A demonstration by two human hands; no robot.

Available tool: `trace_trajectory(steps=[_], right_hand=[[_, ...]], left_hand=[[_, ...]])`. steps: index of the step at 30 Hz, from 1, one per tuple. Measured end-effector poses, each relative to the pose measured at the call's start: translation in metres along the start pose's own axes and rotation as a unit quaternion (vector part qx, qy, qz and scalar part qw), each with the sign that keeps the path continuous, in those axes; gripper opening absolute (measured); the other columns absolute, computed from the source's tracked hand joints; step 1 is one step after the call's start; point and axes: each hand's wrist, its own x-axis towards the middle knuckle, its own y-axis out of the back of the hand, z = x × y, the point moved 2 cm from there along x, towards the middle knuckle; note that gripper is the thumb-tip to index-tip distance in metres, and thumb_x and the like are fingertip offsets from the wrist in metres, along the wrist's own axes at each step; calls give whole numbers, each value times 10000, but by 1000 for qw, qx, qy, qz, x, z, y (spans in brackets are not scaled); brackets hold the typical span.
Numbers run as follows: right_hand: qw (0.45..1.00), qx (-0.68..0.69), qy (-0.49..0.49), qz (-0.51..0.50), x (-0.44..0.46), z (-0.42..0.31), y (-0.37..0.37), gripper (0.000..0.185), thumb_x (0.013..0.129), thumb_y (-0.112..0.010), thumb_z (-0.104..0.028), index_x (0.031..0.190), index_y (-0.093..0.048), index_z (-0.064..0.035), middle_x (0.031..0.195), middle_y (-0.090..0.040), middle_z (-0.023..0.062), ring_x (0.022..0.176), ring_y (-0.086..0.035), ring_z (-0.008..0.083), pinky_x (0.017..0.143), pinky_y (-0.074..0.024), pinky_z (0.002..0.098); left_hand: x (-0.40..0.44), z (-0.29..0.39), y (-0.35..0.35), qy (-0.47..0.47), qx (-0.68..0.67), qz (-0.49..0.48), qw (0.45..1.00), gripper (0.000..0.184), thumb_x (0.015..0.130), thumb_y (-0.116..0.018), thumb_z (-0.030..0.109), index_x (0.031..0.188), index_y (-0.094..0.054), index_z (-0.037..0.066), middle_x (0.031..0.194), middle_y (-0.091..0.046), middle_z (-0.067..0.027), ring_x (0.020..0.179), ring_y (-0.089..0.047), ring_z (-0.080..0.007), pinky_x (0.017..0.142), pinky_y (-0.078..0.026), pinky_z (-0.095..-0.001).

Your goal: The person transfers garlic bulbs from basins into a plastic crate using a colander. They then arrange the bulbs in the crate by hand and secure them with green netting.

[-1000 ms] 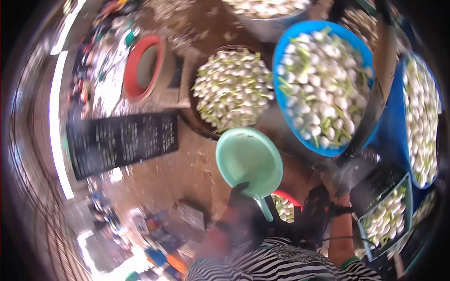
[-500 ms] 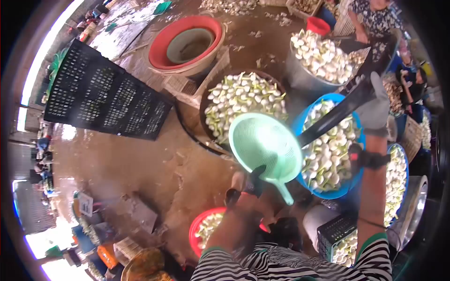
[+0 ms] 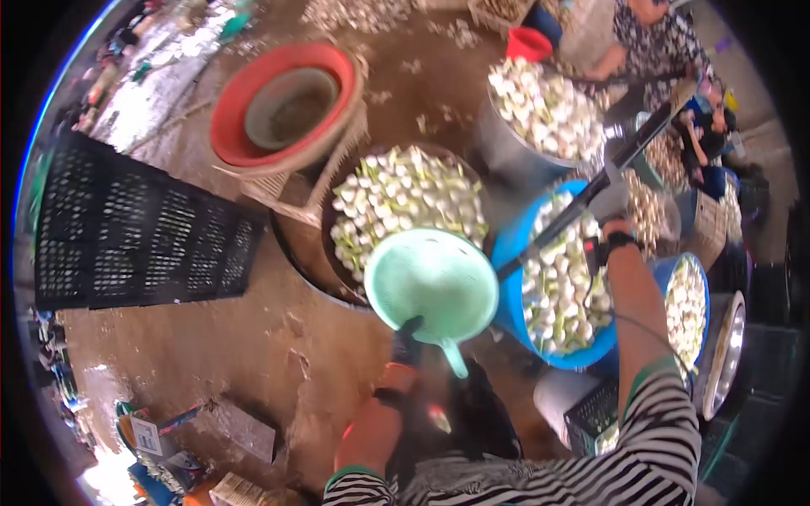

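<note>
My left hand [image 3: 405, 341], in a dark glove, grips the near rim of a pale green colander [image 3: 432, 282], its thumb over the edge. The colander looks empty, and its handle points toward me. My right hand [image 3: 609, 201], in a grey glove, is closed round a long dark pole [image 3: 561, 221] that slants from beside the colander up to the right. Beneath the pole is a blue tub [image 3: 510, 316] full of white bulbs with green stems [image 3: 561, 295]. Behind the colander, a round dark basin [image 3: 331, 181] holds more such bulbs [image 3: 405, 198].
A black perforated crate [image 3: 143, 223] stands at left. Nested red and grey tubs [image 3: 228, 118] rest behind it. A metal pot [image 3: 506, 139] of bulbs is at the back. Another blue tub [image 3: 707, 287] stands right. Other people [image 3: 662, 42] sit at the back right.
The colander and my left hand have moved left in view. My right hand and the pole have also shifted left, with the pole now stretched across the blue tub. The view has turned.
</note>
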Motion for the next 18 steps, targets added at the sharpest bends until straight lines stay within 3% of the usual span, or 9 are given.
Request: trace_trajectory(steps=[1, 2, 5, 9, 11, 13, 17, 18], right_hand=[[999, -35, -2, 22, 0, 6, 17, 213, 863, -521, -273, 752, -549, -93, 608, -493, 4, 546, -504, 144, 512, -435, 289], [997, -60, 6, 38, 8, 9, 24, 218, 864, -516, -276, 752, -544, -91, 596, -488, 10, 545, -511, 147, 521, -450, 298], [979, -185, 81, -42, 21, 18, 32, 245, 857, -549, -314, 720, -525, -111, 570, -468, -6, 496, -476, 135, 460, -430, 294], [985, -156, 73, 13, 23, 45, 54, 196, 840, -600, -289, 771, -537, -117, 664, -461, -40, 606, -456, 89, 558, -386, 251], [996, -65, 11, 61, 4, 62, 64, 173, 843, -598, -252, 914, -552, -101, 776, -469, -40, 736, -447, 76, 651, -363, 263], [976, -189, -42, 103, -35, 77, 82, 242, 881, -534, -222, 1082, -520, -89, 904, -516, 4, 820, -488, 121, 693, -401, 296], [933, -340, -17, -114, -130, 169, 167, 360, 933, -427, -200, 1270, -448, -75, 1184, -531, 65, 1014, -541, 179, 814, -474, 319], [902, -390, -74, -167, -170, 168, 148, 369, 937, -411, -191, 1287, -430, -74, 1189, -529, 77, 1010, -545, 185, 815, -476, 316]], left_hand=[[7, -4, 35, -57, 25, 28, 998, 441, 771, -583, 104, 1182, -484, -21, 1116, -556, -154, 1039, -527, -301, 917, -426, -423], [0, -3, 38, -38, 10, 51, 998, 439, 776, -572, 106, 1186, -480, -23, 1138, -545, -160, 1061, -515, -312, 931, -417, -438], [-19, 9, 49, 2, -13, 93, 996, 439, 788, -539, 113, 1197, -467, -29, 1194, -515, -177, 1117, -483, -343, 964, -394, -481], [-27, 0, 64, -7, -34, 132, 991, 454, 793, -519, 138, 1210, -454, -28, 1215, -500, -191, 1138, -467, -361, 962, -391, -511], [-35, 6, 36, -19, -26, 154, 988, 463, 787, -525, 152, 1209, -456, -26, 1213, -503, -191, 1132, -472, -359, 954, -399, -510], [-39, 9, 13, -16, -1, 173, 985, 469, 778, -535, 160, 1203, -462, -24, 1209, -507, -188, 1123, -481, -356, 946, -409, -507], [-12, 6, 15, -48, 109, 99, 988, 439, 771, -554, 165, 1169, -494, -10, 1144, -551, -159, 1055, -537, -318, 909, -448, -468], [-6, 2, 9, -45, 127, 83, 987, 431, 767, -564, 160, 1160, -501, -4, 1119, -564, -149, 1032, -552, -305, 896, -459, -456]])
